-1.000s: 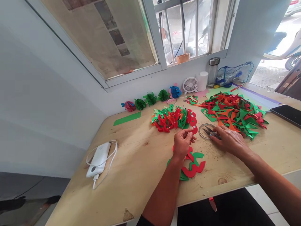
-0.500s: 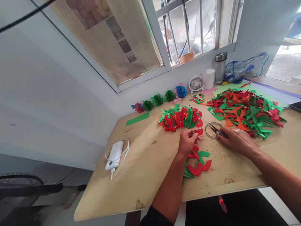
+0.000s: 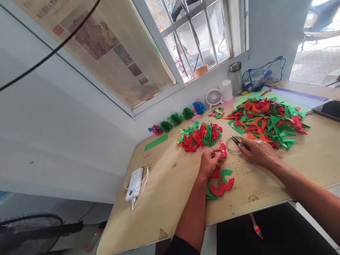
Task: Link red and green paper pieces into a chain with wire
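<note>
My left hand (image 3: 209, 162) pinches a red wavy paper cutout (image 3: 223, 150) with small white squares on it, between thumb and fingers. Fingers closed, my right hand (image 3: 256, 151) holds dark pointed tweezers (image 3: 237, 141), their tips apart over a clear round ring (image 3: 230, 149) on the table. Beneath my left wrist lie loose red cutouts (image 3: 221, 188) and green cutouts (image 3: 226, 173), partly hidden by the forearm. Just beyond the left hand is a heap of red and green cutouts (image 3: 195, 137), many bearing white squares.
A large pile of paper scraps (image 3: 268, 122) lies right of centre. Along the wall stand green paper shapes (image 3: 175, 118), a small white fan (image 3: 214, 97), a white roll (image 3: 226, 90) and a glass bottle (image 3: 236, 78). A white power bank (image 3: 135, 184) with cable rests left, a phone (image 3: 329, 109) right.
The view has turned somewhat right. The red cutout in my left hand now sits apart from the heap, which it seemed to touch before. My right hand keeps its hold on the tweezers.
</note>
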`<state>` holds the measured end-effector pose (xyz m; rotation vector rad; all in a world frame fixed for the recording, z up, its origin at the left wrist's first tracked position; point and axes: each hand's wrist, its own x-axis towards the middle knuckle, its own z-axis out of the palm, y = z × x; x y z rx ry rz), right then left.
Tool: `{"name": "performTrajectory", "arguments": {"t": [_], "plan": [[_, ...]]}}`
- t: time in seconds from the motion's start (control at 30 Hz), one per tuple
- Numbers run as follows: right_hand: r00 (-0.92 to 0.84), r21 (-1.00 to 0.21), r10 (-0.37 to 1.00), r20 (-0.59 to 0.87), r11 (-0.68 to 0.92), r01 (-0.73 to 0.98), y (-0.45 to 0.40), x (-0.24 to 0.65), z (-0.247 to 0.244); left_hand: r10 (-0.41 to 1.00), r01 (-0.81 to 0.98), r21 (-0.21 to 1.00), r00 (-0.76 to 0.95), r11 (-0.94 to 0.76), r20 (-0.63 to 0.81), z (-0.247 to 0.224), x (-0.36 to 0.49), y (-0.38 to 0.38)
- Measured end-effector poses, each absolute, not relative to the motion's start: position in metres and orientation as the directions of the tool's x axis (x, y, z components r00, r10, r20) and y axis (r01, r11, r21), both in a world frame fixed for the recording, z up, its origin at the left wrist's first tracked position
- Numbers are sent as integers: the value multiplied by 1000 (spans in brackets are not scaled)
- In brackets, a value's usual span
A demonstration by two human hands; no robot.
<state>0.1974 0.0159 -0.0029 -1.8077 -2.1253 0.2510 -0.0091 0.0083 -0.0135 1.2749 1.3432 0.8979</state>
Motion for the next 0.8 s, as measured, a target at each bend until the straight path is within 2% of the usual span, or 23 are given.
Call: {"name": "performTrajectory", "arguments": {"t": [0.13,0.47,0.67,0.8], "plan": [[-121,-379,982,144,168,910,17,198,-6,976,256,953,100,164,-194,-13,-7,6],[-115,-519,990,84,142,843,18,202,-1,992,198,973,30,118,-127,10,-25,-10],[-127,-528,988,94,157,834,19,201,-7,968,175,964,-191,199,-165,3,-57,-41],[-118,-564,988,99,153,811,21,202,-8,956,288,926,-234,243,-178,-2,-74,-52]]}}
